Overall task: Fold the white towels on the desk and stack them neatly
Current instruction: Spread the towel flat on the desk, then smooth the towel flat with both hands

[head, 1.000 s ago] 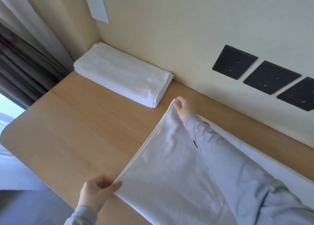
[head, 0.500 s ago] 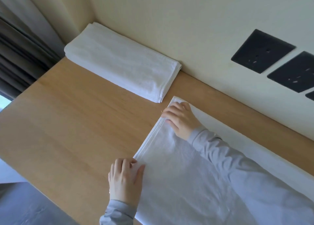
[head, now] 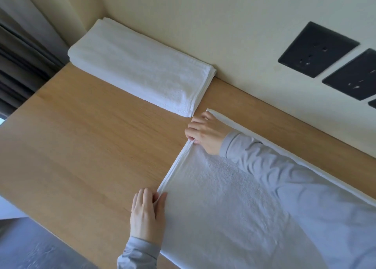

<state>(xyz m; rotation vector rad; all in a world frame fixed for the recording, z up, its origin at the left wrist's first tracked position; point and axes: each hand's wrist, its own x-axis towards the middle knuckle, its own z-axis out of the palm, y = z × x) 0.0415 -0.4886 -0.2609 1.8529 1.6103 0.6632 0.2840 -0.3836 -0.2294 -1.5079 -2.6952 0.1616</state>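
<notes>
A white towel [head: 223, 203] lies spread flat on the wooden desk [head: 81, 146], folded over so its left edge is doubled. My left hand [head: 147, 213] grips the near corner of that edge, thumb on top of the cloth. My right hand [head: 205, 134] pinches the far corner of the same edge, fingers curled down onto it. My right sleeve crosses the towel and hides part of it. A folded white towel stack [head: 140, 65] rests against the wall at the back left, apart from both hands.
Black wall sockets [head: 317, 49] sit on the cream wall at the right. Dark curtains [head: 18, 51] hang at the left beyond the desk's end. The desk's front edge runs diagonally at the lower left, with grey floor below.
The towel's raised left edge came down flat onto the desk. My hands went from pressing flat on the cloth to pinching its two left corners.
</notes>
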